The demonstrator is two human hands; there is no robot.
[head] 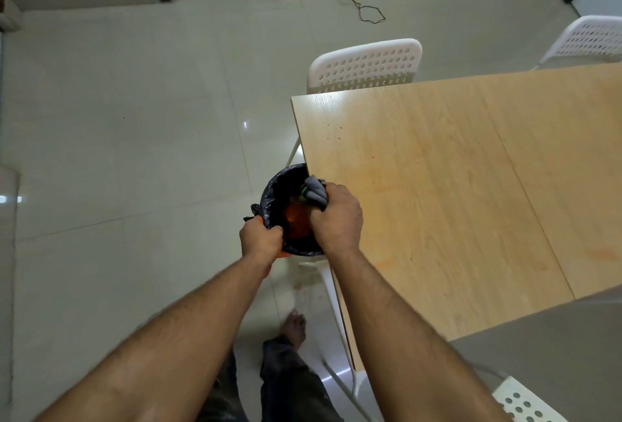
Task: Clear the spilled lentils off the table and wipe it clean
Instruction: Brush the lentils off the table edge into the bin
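Lentils (296,219) sat as an orange heap inside the bin (286,182), mid-frame, just off the bench's left edge. A few orange specks (340,138) remained on the bench (454,186) near its upper-left corner, with faint orange smears across the wood. Right hand (336,216) was fisted around a grey cloth (314,191), held over the bin mouth right at the bench edge. Left hand (261,236) gripped the bin's near rim, fingers curled over the black liner (257,211). I saw the bin lifted level with the bench edge, its orange body peeking under the left hand. White perforated chair (365,66) stood behind the bench's far corner, a second one (589,39) upper right, a third (525,401) lower right. A bare foot (294,325) stood on the tiled floor (117,152) below centre. A thin cord (368,12) lay on the floor at the top.
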